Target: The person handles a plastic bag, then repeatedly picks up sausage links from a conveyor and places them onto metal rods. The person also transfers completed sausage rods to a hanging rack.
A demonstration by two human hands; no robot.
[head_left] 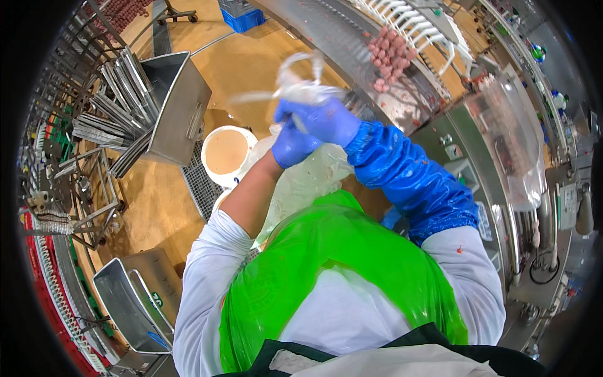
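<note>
Both hands wear blue gloves and meet in front of my body. My right hand (328, 120), below a blue plastic sleeve cover, is closed around the base of a whitish bundle of limp strands (309, 80). The strands loop up and out to the left, smeared by motion, so I cannot tell their exact kind. Just below and touching it, my left hand (292, 146) is closed too, and appears to grip the lower part of the same bundle. A clear plastic bag (314, 179) hangs beneath the hands, in front of my green apron (339, 229).
A white bucket (209, 164) of tan liquid stands left of my hands. Beyond it, a steel bin (179, 103) holds metal bars. Pink sausages (389, 55) lie on the steel conveyor (333, 28) ahead. A machine with a clear cover (505, 135) stands right.
</note>
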